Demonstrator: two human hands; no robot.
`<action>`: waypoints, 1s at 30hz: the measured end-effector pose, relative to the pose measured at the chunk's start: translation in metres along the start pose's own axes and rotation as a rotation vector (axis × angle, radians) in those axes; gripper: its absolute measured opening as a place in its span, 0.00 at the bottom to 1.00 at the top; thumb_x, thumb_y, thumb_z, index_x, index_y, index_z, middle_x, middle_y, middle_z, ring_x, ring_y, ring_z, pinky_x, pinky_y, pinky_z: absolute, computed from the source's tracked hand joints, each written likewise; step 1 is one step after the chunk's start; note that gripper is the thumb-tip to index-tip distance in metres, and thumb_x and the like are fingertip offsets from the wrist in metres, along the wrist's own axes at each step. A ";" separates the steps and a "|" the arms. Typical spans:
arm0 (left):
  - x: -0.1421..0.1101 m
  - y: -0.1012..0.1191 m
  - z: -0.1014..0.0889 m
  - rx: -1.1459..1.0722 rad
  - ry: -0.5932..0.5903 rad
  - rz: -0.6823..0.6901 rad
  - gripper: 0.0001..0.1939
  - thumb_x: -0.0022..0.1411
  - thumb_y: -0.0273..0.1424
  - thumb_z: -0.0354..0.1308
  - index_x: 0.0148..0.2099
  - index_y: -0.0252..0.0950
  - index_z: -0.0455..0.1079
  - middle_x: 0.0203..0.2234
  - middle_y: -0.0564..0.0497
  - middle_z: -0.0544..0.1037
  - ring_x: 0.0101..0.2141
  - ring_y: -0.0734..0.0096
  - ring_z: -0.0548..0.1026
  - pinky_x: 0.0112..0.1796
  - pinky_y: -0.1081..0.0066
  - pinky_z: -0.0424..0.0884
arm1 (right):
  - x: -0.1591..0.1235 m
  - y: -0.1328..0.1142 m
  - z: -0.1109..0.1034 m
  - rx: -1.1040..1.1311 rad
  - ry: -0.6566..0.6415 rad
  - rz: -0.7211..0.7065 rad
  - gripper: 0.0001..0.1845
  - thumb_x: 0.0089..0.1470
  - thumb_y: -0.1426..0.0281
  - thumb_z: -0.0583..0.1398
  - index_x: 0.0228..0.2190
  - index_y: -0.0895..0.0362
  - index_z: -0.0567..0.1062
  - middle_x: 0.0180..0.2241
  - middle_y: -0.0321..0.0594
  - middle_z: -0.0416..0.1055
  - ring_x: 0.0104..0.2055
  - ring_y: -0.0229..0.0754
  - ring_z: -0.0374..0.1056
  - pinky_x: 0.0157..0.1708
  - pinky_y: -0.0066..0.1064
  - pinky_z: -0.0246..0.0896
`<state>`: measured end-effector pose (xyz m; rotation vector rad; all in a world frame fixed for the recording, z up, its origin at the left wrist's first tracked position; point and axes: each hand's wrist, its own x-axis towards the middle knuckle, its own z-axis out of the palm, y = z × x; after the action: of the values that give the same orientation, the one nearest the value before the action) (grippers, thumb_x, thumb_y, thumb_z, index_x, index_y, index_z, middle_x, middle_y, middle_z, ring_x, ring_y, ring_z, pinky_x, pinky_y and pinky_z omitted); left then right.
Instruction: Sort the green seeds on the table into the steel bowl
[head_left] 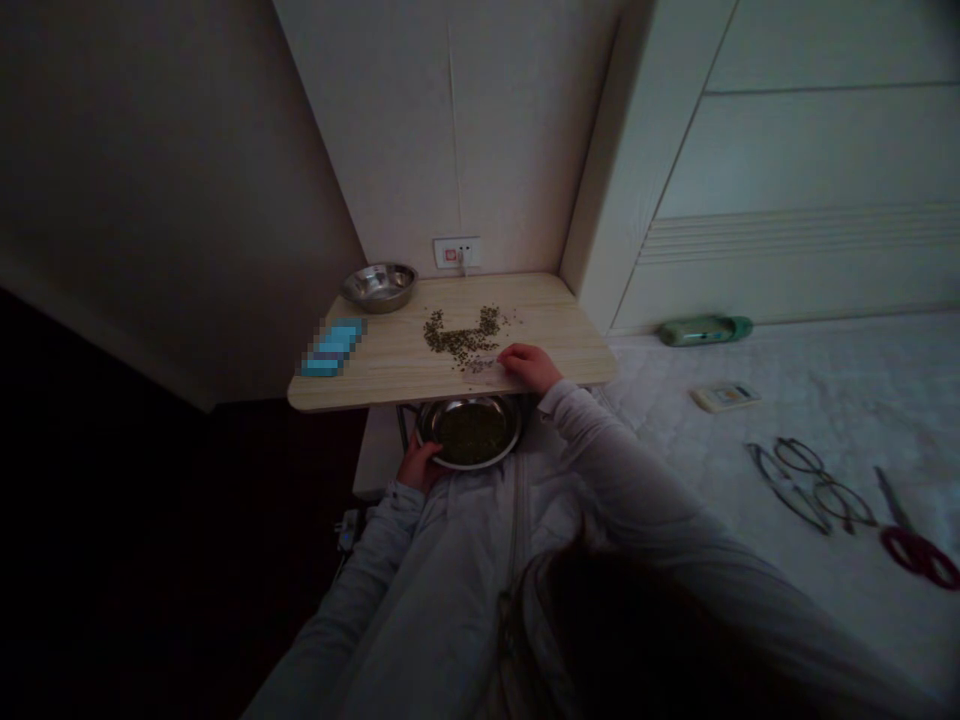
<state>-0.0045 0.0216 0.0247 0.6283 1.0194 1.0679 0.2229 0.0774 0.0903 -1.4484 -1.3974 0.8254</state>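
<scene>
Small dark-green beans or seeds [459, 343] lie scattered over the middle of a small wooden table [397, 375]. My right hand [531, 368] is closed at the near side of them, pinching a thin, see-through piece [484, 371] that looks like a plastic card. Below the table's front edge, a steel bowl [468, 464] rests at my lap with a greenish layer inside. My left hand [420, 464] grips its left rim, the thumb over the edge.
At the table's back left stands a second steel bowl [380, 290], with a blurred blue item [334, 348] in front. A wall socket [457, 253] is behind. On the bed lie a green bottle [705, 331], a small pack [724, 397], glasses [825, 486] and red-handled scissors [919, 555].
</scene>
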 end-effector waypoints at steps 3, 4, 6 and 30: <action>0.000 0.000 0.000 0.003 0.004 -0.009 0.29 0.39 0.18 0.55 0.46 0.42 0.64 0.30 0.55 0.73 0.29 0.68 0.73 0.24 0.68 0.72 | -0.001 -0.002 0.000 -0.008 0.002 0.004 0.09 0.39 0.66 0.55 0.23 0.58 0.71 0.17 0.31 0.65 0.23 0.33 0.59 0.29 0.27 0.53; 0.000 0.000 0.001 0.002 0.007 -0.008 0.29 0.39 0.18 0.55 0.46 0.42 0.64 0.30 0.55 0.73 0.29 0.68 0.73 0.24 0.68 0.72 | -0.001 -0.002 -0.001 -0.016 -0.001 0.004 0.09 0.39 0.66 0.55 0.23 0.58 0.71 0.17 0.31 0.65 0.23 0.33 0.59 0.29 0.27 0.53; -0.001 0.001 0.001 0.000 0.013 -0.008 0.29 0.39 0.18 0.55 0.46 0.42 0.64 0.31 0.54 0.73 0.30 0.67 0.73 0.24 0.68 0.72 | -0.001 -0.003 -0.001 -0.027 -0.001 0.007 0.09 0.39 0.66 0.54 0.23 0.58 0.71 0.17 0.31 0.66 0.23 0.33 0.59 0.29 0.27 0.52; 0.000 0.002 0.001 -0.013 0.003 -0.015 0.29 0.38 0.18 0.55 0.46 0.41 0.65 0.30 0.55 0.74 0.31 0.66 0.73 0.27 0.66 0.72 | 0.003 0.001 -0.001 0.040 0.035 0.020 0.07 0.39 0.69 0.54 0.22 0.58 0.71 0.16 0.30 0.65 0.23 0.33 0.60 0.29 0.26 0.54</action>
<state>-0.0047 0.0222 0.0267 0.6077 1.0174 1.0622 0.2246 0.0803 0.0901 -1.4419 -1.3347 0.8319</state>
